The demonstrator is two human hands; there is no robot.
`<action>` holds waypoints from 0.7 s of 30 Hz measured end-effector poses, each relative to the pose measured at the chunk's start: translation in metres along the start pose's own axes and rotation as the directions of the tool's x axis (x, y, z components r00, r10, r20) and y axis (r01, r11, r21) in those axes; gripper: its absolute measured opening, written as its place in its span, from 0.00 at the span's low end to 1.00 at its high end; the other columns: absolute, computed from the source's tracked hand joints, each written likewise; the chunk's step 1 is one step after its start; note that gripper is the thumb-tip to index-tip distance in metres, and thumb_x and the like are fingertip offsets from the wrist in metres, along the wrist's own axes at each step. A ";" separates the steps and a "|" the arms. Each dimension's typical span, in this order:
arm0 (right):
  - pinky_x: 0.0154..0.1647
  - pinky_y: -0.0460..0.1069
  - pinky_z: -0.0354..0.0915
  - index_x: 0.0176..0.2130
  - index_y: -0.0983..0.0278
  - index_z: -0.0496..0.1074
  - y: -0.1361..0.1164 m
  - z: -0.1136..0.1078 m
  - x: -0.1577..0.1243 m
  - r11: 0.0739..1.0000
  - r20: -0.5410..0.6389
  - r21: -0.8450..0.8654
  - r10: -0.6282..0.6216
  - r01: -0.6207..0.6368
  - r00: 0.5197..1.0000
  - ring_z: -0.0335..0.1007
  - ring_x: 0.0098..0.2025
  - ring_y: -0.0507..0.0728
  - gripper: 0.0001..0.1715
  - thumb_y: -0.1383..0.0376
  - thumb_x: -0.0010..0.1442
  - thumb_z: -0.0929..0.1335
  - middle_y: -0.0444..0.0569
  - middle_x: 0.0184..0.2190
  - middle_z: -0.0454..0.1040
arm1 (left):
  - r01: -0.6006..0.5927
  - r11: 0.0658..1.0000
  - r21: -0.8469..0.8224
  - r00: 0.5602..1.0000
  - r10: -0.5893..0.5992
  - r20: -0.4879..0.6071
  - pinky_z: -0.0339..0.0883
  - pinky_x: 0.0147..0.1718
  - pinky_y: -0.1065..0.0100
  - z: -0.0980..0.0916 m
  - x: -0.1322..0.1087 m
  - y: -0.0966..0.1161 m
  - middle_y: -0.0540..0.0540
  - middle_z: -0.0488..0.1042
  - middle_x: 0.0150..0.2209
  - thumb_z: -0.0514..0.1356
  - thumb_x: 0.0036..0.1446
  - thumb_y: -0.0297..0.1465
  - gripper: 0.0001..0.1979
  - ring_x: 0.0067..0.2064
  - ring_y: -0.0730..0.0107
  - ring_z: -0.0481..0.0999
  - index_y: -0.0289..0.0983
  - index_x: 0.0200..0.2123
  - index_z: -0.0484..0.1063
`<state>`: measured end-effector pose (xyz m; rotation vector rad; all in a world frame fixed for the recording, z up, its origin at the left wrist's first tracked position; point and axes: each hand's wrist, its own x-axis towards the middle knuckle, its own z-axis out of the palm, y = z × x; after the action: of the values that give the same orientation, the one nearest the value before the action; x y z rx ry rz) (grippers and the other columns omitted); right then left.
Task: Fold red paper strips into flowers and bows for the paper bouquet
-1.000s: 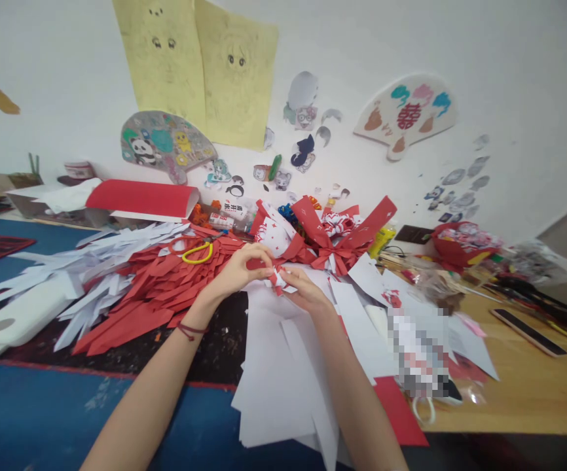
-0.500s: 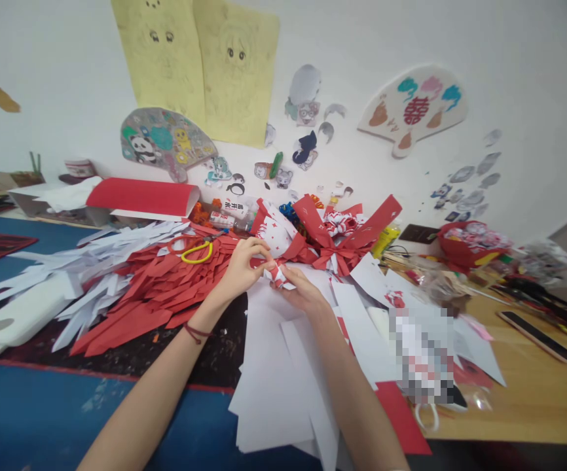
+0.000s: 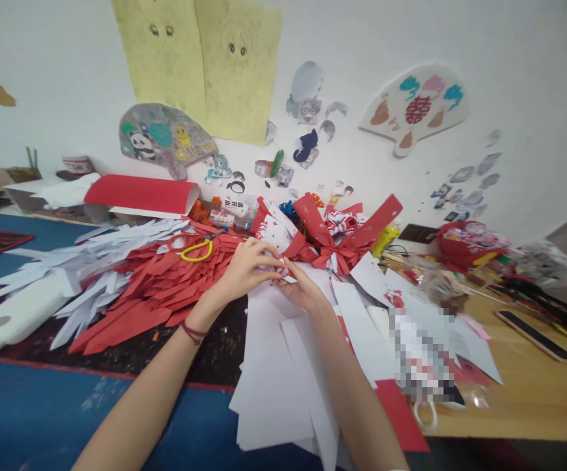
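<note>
My left hand (image 3: 250, 269), with a dark red cord on its wrist, pinches a small red-and-white folded paper piece (image 3: 282, 267). From the other side my right hand (image 3: 303, 288) closes its fingers on the same piece. The fingers cover most of it. Below both hands lies a stack of white paper sheets (image 3: 268, 379). To the left of my left hand is a heap of red paper strips (image 3: 165, 281), with yellow-and-red-handled scissors (image 3: 196, 251) lying on it. Just behind the hands stands a red-and-white paper bouquet (image 3: 335, 252).
White paper strips (image 3: 91, 268) and a white board-like object with a hole (image 3: 18, 317) lie at the left. A red paper sheet (image 3: 401, 415), a phone (image 3: 533, 335) and another bouquet (image 3: 470, 242) are to the right. Behind everything rises a wall (image 3: 386, 39) with drawings.
My fingers have closed further round the folded paper piece, and the hands have turned so that less of it shows. The camera view has shifted slightly.
</note>
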<state>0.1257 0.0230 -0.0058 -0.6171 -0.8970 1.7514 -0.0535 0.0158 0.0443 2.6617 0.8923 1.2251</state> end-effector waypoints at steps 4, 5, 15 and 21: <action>0.37 0.51 0.69 0.41 0.63 0.74 -0.001 0.002 -0.002 0.996 0.014 -0.093 0.019 -0.018 1.000 0.73 0.33 0.53 0.22 0.48 0.58 0.68 0.47 0.33 0.76 | 0.021 1.000 -0.019 0.998 -0.022 -0.059 0.56 0.48 0.61 0.002 0.000 0.000 0.47 0.76 0.44 0.62 0.58 0.40 0.10 0.44 0.64 0.67 0.44 0.39 0.79; 0.37 0.51 0.69 0.43 0.62 0.73 -0.002 0.003 -0.002 0.987 -0.009 -0.159 -0.027 0.025 1.000 0.74 0.35 0.55 0.25 0.46 0.58 0.67 0.49 0.35 0.76 | 0.039 0.999 -0.024 0.996 -0.041 -0.080 0.57 0.47 0.61 0.001 0.001 0.000 0.47 0.76 0.43 0.61 0.58 0.40 0.10 0.44 0.64 0.68 0.43 0.39 0.78; 0.44 0.51 0.67 0.38 0.63 0.76 -0.004 0.005 -0.001 0.554 0.042 -0.696 -0.604 0.458 0.795 0.73 0.41 0.57 0.15 0.55 0.55 0.71 0.50 0.38 0.77 | 0.111 0.990 -0.084 0.986 -0.120 -0.114 0.59 0.45 0.63 0.002 0.003 -0.005 0.48 0.77 0.38 0.61 0.58 0.39 0.10 0.41 0.66 0.72 0.39 0.35 0.76; 0.39 0.50 0.68 0.37 0.64 0.76 -0.004 0.005 -0.004 0.475 0.060 -0.763 -0.624 0.439 0.779 0.74 0.38 0.57 0.14 0.56 0.59 0.68 0.50 0.35 0.78 | 0.113 0.984 -0.140 0.989 -0.125 -0.080 0.61 0.44 0.64 0.002 0.002 -0.009 0.47 0.78 0.37 0.62 0.58 0.37 0.09 0.40 0.66 0.72 0.38 0.35 0.76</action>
<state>0.1249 0.0184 0.0003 -0.9113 -1.4711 0.6460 -0.0553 0.0247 0.0409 2.4295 0.9304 1.3337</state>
